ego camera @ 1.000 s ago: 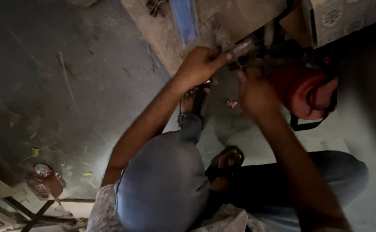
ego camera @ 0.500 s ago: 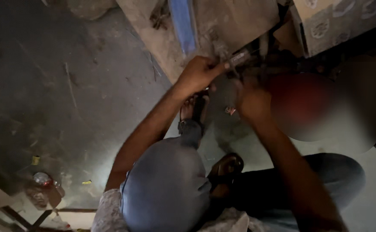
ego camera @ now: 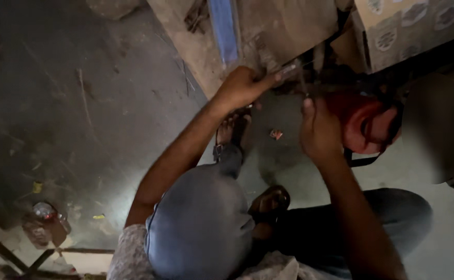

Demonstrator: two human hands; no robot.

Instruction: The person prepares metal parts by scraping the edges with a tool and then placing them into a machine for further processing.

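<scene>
The right hand [ego camera: 317, 129] has shifted slightly lower.

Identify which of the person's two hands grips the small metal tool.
The left hand, higher in the picture, beside the blue strip; the right hand is by the red object.

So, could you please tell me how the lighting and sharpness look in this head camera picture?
Head view: dim and uneven, the concrete floor dark at upper left, brighter at lower right. The left hand and right hand are fairly sharp, while the red object behind them is soft, and the corners fall into shadow.
</scene>
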